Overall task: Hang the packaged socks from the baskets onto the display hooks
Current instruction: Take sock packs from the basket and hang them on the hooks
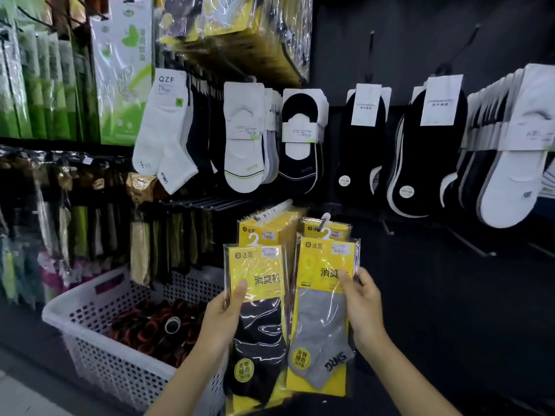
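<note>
Two hands are each holding a sock pack up under the hooks.

The left hand point(228, 310) is gripping the black pack point(258, 325) by its left edge, thumb across the front, while the right hand point(360, 301) is pinching the grey pack point(322, 310) at its right edge. Both packs are standing upright, hanger loops on top, side by side. The left hook point(271, 212) and right hook point(326, 219), already carrying yellow packs, are lying just above and behind, so the lift probably goes up and forward. The grey pack's loop is sitting nearer its hook, and I cannot tell whether it is already catching. The fingers behind the packs are hidden, and the black pack's bottom is running out of frame. The basket point(90, 298) is sitting at lower left.
</note>
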The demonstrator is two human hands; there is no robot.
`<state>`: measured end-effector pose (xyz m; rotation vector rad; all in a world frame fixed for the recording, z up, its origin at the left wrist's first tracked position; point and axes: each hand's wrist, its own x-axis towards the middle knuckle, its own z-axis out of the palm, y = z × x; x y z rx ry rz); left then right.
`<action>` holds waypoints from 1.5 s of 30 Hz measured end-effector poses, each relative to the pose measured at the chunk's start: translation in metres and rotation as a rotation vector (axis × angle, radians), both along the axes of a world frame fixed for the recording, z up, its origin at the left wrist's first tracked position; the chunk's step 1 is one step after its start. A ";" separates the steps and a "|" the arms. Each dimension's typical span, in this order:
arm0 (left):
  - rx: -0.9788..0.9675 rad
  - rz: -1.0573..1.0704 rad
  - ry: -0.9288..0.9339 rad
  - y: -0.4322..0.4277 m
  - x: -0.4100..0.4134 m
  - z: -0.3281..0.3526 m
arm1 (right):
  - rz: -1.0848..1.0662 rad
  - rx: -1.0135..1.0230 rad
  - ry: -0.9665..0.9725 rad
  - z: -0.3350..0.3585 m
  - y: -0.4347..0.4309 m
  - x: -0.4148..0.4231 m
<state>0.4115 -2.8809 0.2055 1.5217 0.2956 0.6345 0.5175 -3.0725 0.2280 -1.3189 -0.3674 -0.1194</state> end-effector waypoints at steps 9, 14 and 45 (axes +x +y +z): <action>0.027 0.045 0.006 0.015 0.001 0.002 | -0.024 -0.082 0.078 0.008 0.013 0.040; 0.071 0.090 -0.011 0.015 0.000 0.003 | -0.079 -0.034 0.239 0.006 0.023 0.065; 0.034 0.030 -0.106 -0.030 0.015 0.009 | 0.181 -0.098 0.154 -0.009 0.009 -0.022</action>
